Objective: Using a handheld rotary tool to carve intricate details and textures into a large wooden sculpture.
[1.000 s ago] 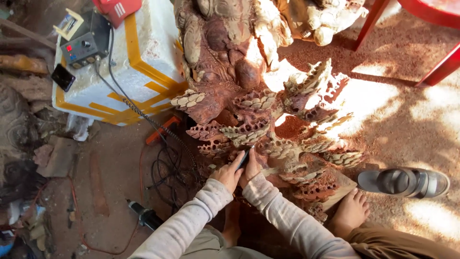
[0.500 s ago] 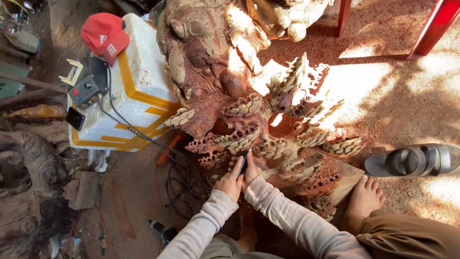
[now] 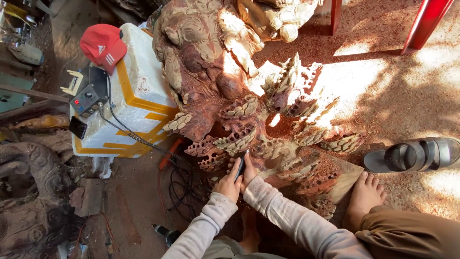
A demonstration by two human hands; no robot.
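Low in frame, both hands pressed together against large reddish-brown carved wooden sculpture (image 3: 230,96) with spiky scaled fronds. Left hand (image 3: 226,184) fingers curled, knuckles up, closed round slim dark handheld carving tool (image 3: 240,168); right hand (image 3: 249,173) wrapped alongside, touching left, also gripping same tool. Tool tip lost among lower fronds, so contact point can't tell. Both forearms in pale grey long sleeves (image 3: 287,218), angled up from bottom centre, wrists nearly parallel. Sculpture lying on dusty red-brown ground, filling centre of view: rounded lumpy mass upper left, radiating leaf-like scaled lobes centre and right, pale on ridges, dark red in hollows, lower part drilled with small holes. Bare foot (image 3: 366,192) beside sculpture's lower right edge, grey strapped sandal (image 3: 414,154) just beyond it. White foam box with yellow stripes (image 3: 139,91) touching sculpture's left side, red cap (image 3: 103,45) and small black control unit (image 3: 88,96) on top. Black cable (image 3: 143,141) running from unit down toward the hands.
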